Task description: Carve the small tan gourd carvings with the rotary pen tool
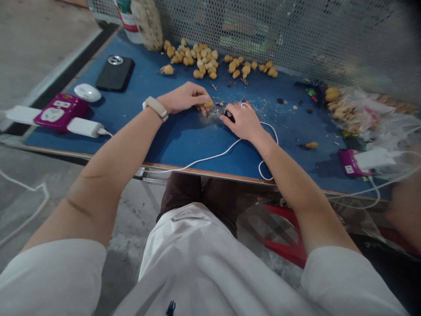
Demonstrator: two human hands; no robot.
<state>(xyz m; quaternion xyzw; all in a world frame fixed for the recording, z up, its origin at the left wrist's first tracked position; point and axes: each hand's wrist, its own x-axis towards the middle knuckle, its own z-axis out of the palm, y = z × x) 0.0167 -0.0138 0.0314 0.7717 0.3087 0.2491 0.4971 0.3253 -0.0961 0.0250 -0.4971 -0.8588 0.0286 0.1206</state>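
My left hand [184,97], with a pale band on its wrist, is closed in a pinch on a small tan nut-like piece [208,104] resting on the blue table top [184,140]. Right beside it, my right hand [241,120] is wrapped round a small dark tool [229,116] that has a white cable [210,158] trailing off the table's near edge. The tool's tip meets the piece between both hands. Crumbs and bits of shell lie around them.
Several tan pieces [197,57] are heaped at the back by a mesh screen [296,30]. A black phone [115,72], white mouse [87,92] and purple power strip [59,112] sit left. Plastic bags [355,109] and another purple socket [350,163] lie right.
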